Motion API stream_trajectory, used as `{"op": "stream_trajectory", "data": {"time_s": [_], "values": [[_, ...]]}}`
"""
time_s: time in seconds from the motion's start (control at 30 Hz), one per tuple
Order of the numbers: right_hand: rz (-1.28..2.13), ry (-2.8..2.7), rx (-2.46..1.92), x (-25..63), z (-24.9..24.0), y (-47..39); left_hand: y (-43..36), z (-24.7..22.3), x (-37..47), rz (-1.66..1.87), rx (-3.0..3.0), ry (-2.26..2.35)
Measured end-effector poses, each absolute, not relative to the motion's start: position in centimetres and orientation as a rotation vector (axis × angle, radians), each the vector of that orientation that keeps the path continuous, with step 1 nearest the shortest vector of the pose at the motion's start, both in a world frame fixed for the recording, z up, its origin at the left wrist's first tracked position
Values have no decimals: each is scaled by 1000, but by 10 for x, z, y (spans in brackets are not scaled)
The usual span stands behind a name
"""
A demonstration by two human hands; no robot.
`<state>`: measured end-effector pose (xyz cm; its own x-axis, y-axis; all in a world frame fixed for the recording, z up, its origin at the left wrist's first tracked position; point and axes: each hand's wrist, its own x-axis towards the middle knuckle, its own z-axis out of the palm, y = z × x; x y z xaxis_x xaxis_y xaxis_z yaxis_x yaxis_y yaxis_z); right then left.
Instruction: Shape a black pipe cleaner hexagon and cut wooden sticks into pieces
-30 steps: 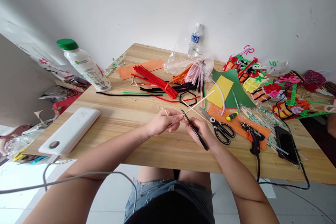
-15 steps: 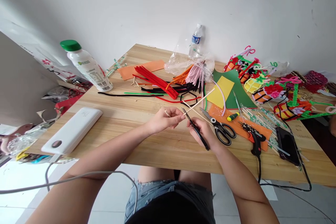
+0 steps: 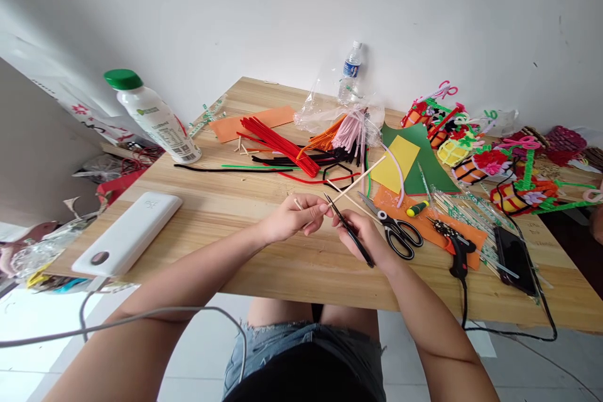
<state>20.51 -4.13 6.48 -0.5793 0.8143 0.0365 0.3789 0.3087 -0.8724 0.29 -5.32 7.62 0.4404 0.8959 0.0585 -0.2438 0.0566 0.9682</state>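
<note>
My left hand [image 3: 301, 213] is closed on a thin wooden stick [image 3: 360, 181], pinched between thumb and fingers, while a short stick end pokes out at the hand's left side. My right hand [image 3: 360, 232] grips black-handled scissors [image 3: 352, 233]; their blades meet the wooden stick close to my left fingertips. A second stick lies on the table beneath, crossing under the held one. Just right of my right hand rest another pair of scissors [image 3: 400, 235] with black and white handles. Behind my hands lie a bundle of red pipe cleaners [image 3: 282, 146] and a black pipe-cleaner hexagon [image 3: 338, 176].
On the left stand a white bottle [image 3: 155, 119] and a white power bank [image 3: 129, 232] with a cable. To the right lie a glue gun [image 3: 456, 248], a phone [image 3: 514, 257], a yellow-handled tool [image 3: 417, 208] and several pipe-cleaner lanterns [image 3: 480, 166]. A water bottle [image 3: 350, 72] stands at the back.
The view has shifted very slightly. My left hand still holds the stick, and the scissors in my right hand stay at nearly the same spot on it.
</note>
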Motion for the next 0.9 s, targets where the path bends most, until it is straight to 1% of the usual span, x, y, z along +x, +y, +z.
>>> {"op": "stream_trajectory", "data": {"time_s": [0.1,0.2,0.43,0.63,0.73,0.9], "values": [[1212,-2157,-1052,211,70,-38,-51,73,2,1061,1209,739],[1091,-2286,-1101,220,77,-33,-49,72,0,1166,1162,748],[444,-2649,-1495,216,73,-25,-49,71,0,1243,1125,641],[112,-2833,-1673,200,68,-38,-49,69,2,1196,1118,622],[18,-2855,-1659,197,73,-46,-49,67,3,1182,1091,634],[-21,-2837,-1643,198,76,-52,-46,62,5,1120,1076,665]]}}
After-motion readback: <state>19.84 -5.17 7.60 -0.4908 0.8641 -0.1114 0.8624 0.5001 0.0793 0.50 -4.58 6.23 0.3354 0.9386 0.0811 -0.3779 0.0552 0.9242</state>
